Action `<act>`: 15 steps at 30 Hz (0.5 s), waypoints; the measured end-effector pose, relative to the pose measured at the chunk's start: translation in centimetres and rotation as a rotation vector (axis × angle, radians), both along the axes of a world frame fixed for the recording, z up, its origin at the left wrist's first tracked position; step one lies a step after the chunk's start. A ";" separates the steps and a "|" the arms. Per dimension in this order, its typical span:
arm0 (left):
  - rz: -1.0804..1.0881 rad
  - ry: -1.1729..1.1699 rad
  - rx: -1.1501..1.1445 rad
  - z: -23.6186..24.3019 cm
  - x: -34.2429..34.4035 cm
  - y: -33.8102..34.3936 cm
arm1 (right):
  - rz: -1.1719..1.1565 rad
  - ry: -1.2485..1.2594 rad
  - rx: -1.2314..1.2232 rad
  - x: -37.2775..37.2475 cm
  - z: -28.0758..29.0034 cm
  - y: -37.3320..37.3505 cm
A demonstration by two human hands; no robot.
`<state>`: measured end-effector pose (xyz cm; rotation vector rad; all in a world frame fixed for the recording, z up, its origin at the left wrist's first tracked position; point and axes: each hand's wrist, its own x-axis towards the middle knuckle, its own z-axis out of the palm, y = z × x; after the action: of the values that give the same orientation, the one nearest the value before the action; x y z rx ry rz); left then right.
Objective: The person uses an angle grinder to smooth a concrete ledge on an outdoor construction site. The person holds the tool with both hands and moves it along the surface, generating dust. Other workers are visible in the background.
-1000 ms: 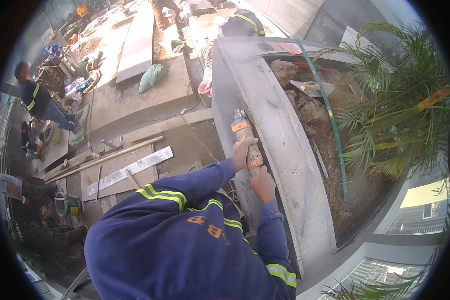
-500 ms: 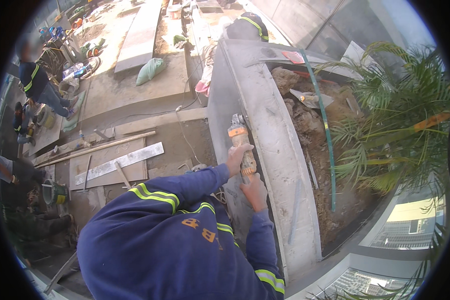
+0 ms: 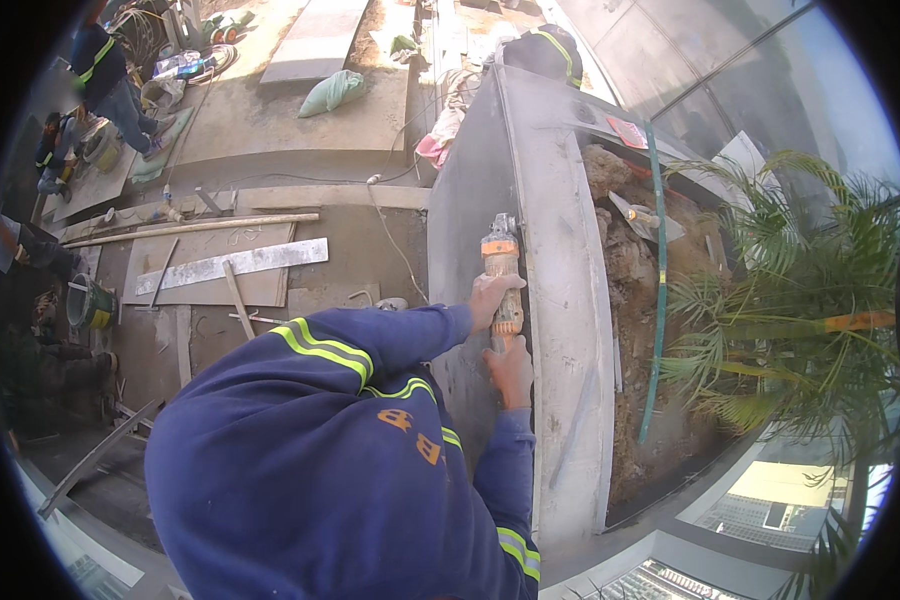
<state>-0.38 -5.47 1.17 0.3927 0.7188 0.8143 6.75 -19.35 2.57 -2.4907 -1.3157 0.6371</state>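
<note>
My left hand (image 3: pixel 492 298) grips the body of a dusty orange angle grinder (image 3: pixel 501 258). Lower down, my right hand (image 3: pixel 510 372) is closed around the tool's rear end. The grinder's head points away from me, against the inner edge of a long grey concrete planter wall (image 3: pixel 565 280), where a darker vertical face (image 3: pixel 460 230) drops to the left. A pale haze hangs around that wall. My blue sleeves with yellow reflective bands come in from below.
Dirt (image 3: pixel 630 370), a trowel (image 3: pixel 645 220), a green strip (image 3: pixel 652 350) and palm fronds (image 3: pixel 770 330) lie right. Left are planks (image 3: pixel 230 260), a bucket (image 3: pixel 90 305), cords and co-workers (image 3: pixel 120 90). A green sack (image 3: pixel 332 92) lies farther off; another worker (image 3: pixel 540 55) crouches beyond the wall.
The view has turned, so the wall runs more upright in the picture. The grinder and both hands have shifted slightly rightward in view, still in the same grip along the wall.
</note>
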 end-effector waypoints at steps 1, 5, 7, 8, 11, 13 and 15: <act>-0.015 -0.009 -0.002 -0.3 0.0 -0.1 | 0.014 -0.013 -0.002 0.1 0.0 -0.4; -0.013 -0.015 -0.028 -0.5 -0.1 0.1 | 0.024 0.009 0.021 -0.3 0.4 0.0; -0.025 -0.014 -0.038 -0.5 -0.2 0.2 | 0.012 0.031 0.021 -0.4 0.5 -0.1; -0.025 -0.012 -0.037 -0.6 -0.1 0.2 | 0.005 0.036 0.016 -0.4 0.4 -0.2; -0.019 0.006 -0.030 -0.4 -0.1 0.0 | -0.010 0.037 0.010 -0.5 0.5 -0.4; -0.015 0.032 -0.020 -0.1 -0.2 -0.1 | -0.018 0.035 0.014 -0.8 0.6 -0.5; -0.035 0.061 -0.039 0.0 -0.4 0.0 | -0.024 0.035 0.024 -1.0 0.8 -0.6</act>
<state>-0.78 -5.47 1.22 0.3960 0.7816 0.7569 5.75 -19.93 3.39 -2.4614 -1.2712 0.6528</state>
